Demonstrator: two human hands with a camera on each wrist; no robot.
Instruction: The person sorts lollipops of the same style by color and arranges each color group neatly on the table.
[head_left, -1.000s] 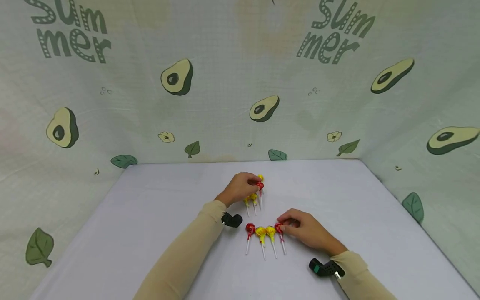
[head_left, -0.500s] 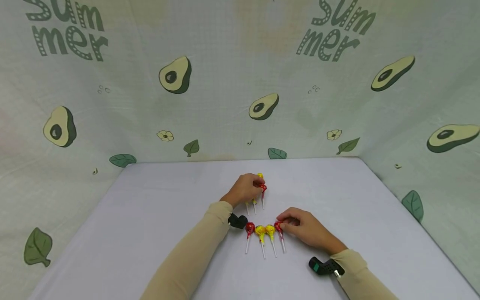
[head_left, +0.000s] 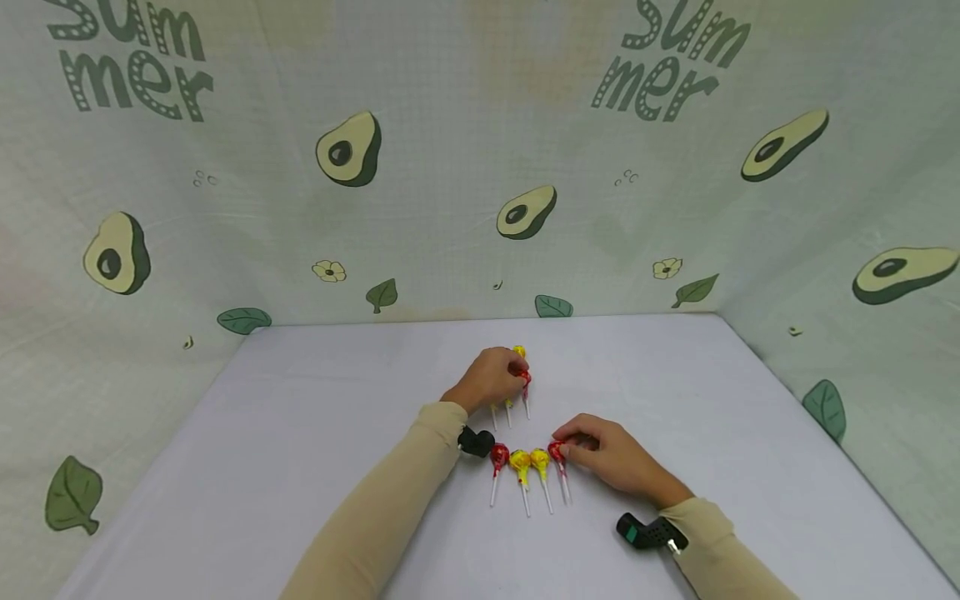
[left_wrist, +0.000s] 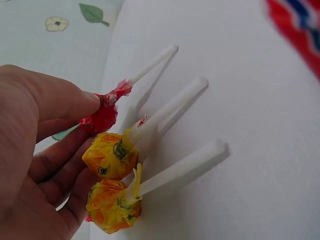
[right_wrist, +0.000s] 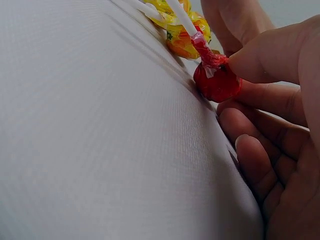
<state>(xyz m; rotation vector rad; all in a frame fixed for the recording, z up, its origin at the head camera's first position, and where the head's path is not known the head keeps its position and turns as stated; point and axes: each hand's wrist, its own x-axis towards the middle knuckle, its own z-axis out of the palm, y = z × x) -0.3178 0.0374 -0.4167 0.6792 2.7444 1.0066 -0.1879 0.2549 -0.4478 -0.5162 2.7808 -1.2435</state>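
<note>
Holding a red lollipop (head_left: 526,381) in the left hand (head_left: 489,380) and another red lollipop (head_left: 556,451) in the right hand (head_left: 615,454)

Looking from the head, you see both hands over a white worktop (head_left: 675,375). The left hand is farther away and pinches its red lollipop near the middle of the far part. Just past its fingers, a far yellow lollipop (head_left: 519,352) peeks out. Two more yellow lollipops are mostly hidden by this hand, so their white sticks (head_left: 509,413) show best. Nearer the person there is a row of four. From left to right they are an end red lollipop (head_left: 499,455), two front yellow lollipops (head_left: 521,462) and the red one in the right hand. Their sticks point toward the person. Each arm has a tan sleeve (head_left: 382,492) and a black wrist camera (head_left: 476,442). Behind it all hangs a pale cloth (head_left: 442,125) with avocados, leaves and the word "summer" on it.

In the left wrist view, the thumb (left_wrist: 75,100) presses on the red wrapper, with fingers on the other side. Two yellow lollipops (left_wrist: 112,157) sit side by side next to it, close to the other fingers. I can't tell if those fingers touch them. A red and blue patch in the top corner is too blurry to name.

In the right wrist view, the thumb (right_wrist: 260,57) and a finger squeeze the red ball where it meets its stick. The other fingers bend loosely below. Yellow lollipops are just behind the red one.
</note>
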